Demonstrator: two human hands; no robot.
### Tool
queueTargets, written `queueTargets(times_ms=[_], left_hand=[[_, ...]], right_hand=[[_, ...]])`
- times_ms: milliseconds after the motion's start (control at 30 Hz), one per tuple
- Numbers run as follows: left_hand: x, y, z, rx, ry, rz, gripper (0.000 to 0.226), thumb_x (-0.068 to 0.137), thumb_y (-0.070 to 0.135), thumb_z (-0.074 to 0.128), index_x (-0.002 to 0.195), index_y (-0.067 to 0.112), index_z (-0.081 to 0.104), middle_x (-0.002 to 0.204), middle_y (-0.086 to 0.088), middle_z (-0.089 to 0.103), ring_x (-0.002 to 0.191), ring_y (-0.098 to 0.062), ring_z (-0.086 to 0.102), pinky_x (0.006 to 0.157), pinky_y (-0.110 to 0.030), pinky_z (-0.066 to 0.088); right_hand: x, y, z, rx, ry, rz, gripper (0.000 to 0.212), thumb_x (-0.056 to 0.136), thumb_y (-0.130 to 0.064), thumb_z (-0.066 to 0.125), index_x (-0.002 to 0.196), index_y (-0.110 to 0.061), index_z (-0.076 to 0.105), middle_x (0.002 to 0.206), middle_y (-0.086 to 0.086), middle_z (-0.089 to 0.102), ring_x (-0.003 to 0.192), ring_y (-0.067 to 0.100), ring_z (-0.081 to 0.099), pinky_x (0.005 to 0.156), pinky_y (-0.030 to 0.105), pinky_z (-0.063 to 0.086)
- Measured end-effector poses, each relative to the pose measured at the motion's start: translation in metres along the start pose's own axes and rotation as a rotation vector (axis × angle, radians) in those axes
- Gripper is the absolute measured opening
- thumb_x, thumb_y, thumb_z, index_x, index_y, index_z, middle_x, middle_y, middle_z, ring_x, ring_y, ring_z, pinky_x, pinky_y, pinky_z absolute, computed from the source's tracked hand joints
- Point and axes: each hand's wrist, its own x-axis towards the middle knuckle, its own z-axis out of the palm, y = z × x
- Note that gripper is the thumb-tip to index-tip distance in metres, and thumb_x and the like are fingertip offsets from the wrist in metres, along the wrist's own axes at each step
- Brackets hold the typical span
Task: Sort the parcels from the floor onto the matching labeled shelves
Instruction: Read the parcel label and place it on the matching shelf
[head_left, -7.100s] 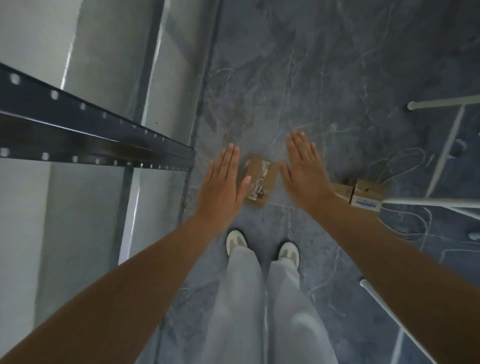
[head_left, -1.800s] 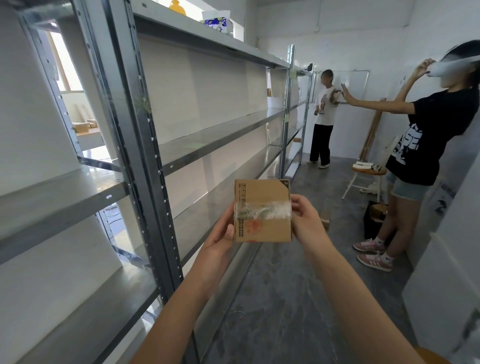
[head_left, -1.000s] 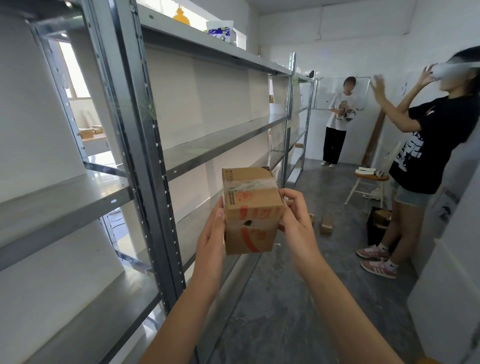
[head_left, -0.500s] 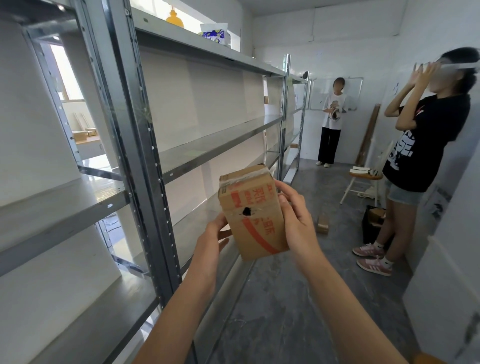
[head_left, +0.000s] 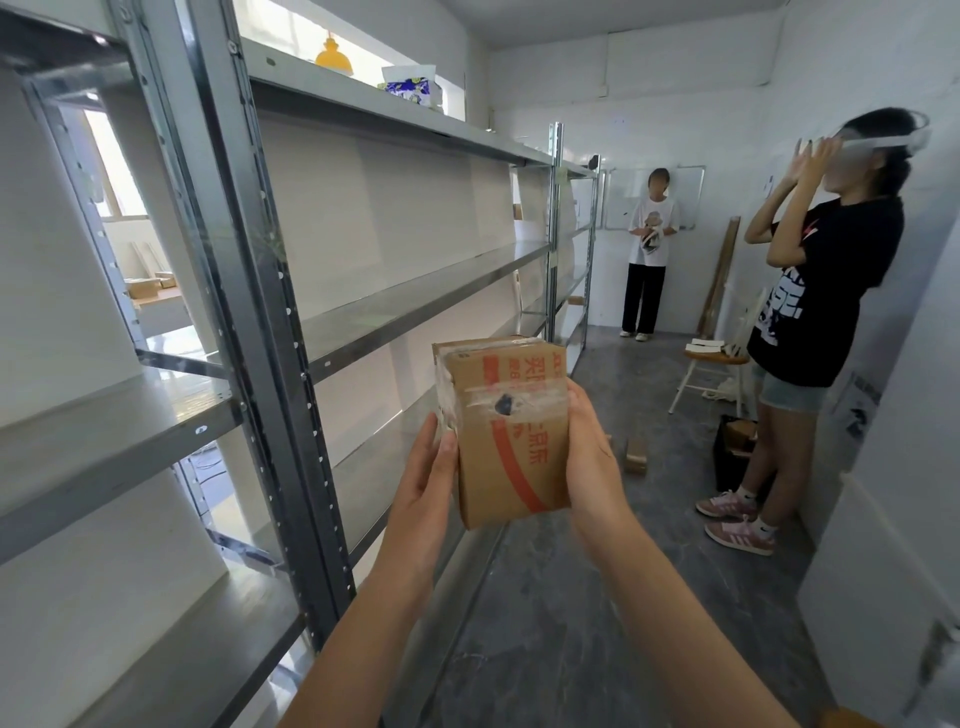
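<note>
So I had the cardboard parcel pinched between both palms just below the centre of the frame, its long axis running top to bottom and its upper end tipped slightly to the left. My left hand pressed flat along its left side, fingers closed up together against the taped edge; my right hand clamped the right side, fingers curled round behind where I could not see them. Red printing and a dark hole under clear tape faced me; I could not read a shelf label on that face. The metal shelving filled the left half of the frame, so the shelves lay to the left of the parcel, on my left hand's side. Any placing, I judged, would mean carrying it leftward.
</note>
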Motion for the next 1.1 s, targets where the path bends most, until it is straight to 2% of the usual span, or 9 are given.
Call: queueTargets(times_ms=[100,167,267,400,500,600,700,867,1100], left_hand=[[-0.001,0.001,0.002,-0.019,0.010,0.023,0.078,0.078,0.075,0.043,0.150,0.048,0.041,0.148,0.024,0.052,0.136,0.001,0.049,0.102,-0.019,0.038],[-0.002,0.003,0.004,-0.041,0.018,0.048,0.068,0.080,0.069,0.046,0.142,0.044,0.052,0.132,0.027,0.062,0.116,0.016,0.058,0.088,-0.008,0.042],[-0.001,0.003,0.006,-0.073,0.049,0.071,0.063,0.082,0.065,0.049,0.137,0.034,0.057,0.125,0.018,0.067,0.102,0.018,0.064,0.078,-0.008,0.049],[-0.001,0.005,0.008,-0.082,0.065,0.080,0.060,0.082,0.062,0.053,0.134,0.032,0.056,0.123,0.014,0.067,0.102,0.012,0.066,0.075,-0.009,0.052],[0.000,0.004,0.006,-0.055,0.094,0.108,0.058,0.082,0.060,0.056,0.133,0.032,0.058,0.123,0.008,0.068,0.108,0.001,0.066,0.082,-0.017,0.052],[-0.002,0.002,0.003,-0.071,0.120,0.131,0.054,0.083,0.056,0.061,0.131,0.033,0.062,0.120,0.010,0.071,0.107,-0.001,0.068,0.087,-0.024,0.056],[-0.004,0.001,0.001,-0.081,0.152,0.150,0.047,0.081,0.053,0.066,0.126,0.035,0.066,0.115,0.017,0.074,0.108,-0.004,0.069,0.091,-0.030,0.058],[-0.006,0.001,-0.001,-0.092,0.188,0.155,0.042,0.082,0.049,0.067,0.122,0.036,0.067,0.114,0.023,0.073,0.110,-0.006,0.069,0.092,-0.035,0.060],[-0.012,0.001,-0.004,-0.127,0.198,0.152,0.023,0.097,0.032,0.063,0.118,0.034,0.072,0.105,0.014,0.078,0.106,-0.008,0.071,0.087,-0.030,0.059]], right_hand=[[-0.001,-0.002,-0.001,0.025,-0.038,0.012,0.046,0.097,-0.065,0.019,0.117,-0.052,0.059,0.110,-0.014,0.071,0.100,-0.001,0.065,0.082,0.029,0.051],[-0.004,-0.004,-0.001,0.003,-0.082,-0.003,0.049,0.087,-0.074,0.025,0.119,-0.053,0.056,0.119,-0.012,0.066,0.107,0.002,0.062,0.090,0.033,0.049],[-0.007,-0.003,-0.001,-0.059,-0.140,-0.047,0.027,0.081,-0.071,0.040,0.106,-0.066,0.048,0.131,-0.009,0.054,0.113,0.001,0.056,0.090,0.029,0.049],[-0.004,0.000,-0.004,-0.050,-0.113,-0.047,0.017,0.087,-0.063,0.046,0.104,-0.061,0.048,0.130,-0.006,0.055,0.111,0.002,0.058,0.080,0.022,0.049],[-0.002,0.001,-0.006,-0.011,-0.088,-0.046,0.039,0.082,-0.068,0.045,0.117,-0.051,0.053,0.125,-0.009,0.061,0.110,0.005,0.061,0.083,0.026,0.050],[-0.001,0.003,-0.008,0.021,-0.058,-0.041,0.053,0.079,-0.069,0.044,0.123,-0.042,0.057,0.119,-0.010,0.067,0.107,0.005,0.064,0.083,0.027,0.053],[0.002,0.006,-0.009,0.042,-0.032,-0.047,0.049,0.081,-0.067,0.044,0.118,-0.041,0.062,0.115,-0.009,0.071,0.106,0.009,0.068,0.088,0.031,0.056],[0.004,0.010,-0.009,0.039,-0.016,-0.082,0.045,0.086,-0.064,0.040,0.118,-0.040,0.062,0.111,-0.011,0.073,0.099,0.001,0.069,0.078,0.020,0.054],[0.009,0.018,-0.010,0.059,0.033,-0.109,0.050,0.089,-0.063,0.038,0.121,-0.033,0.062,0.116,-0.006,0.072,0.109,0.011,0.067,0.097,0.037,0.052]])
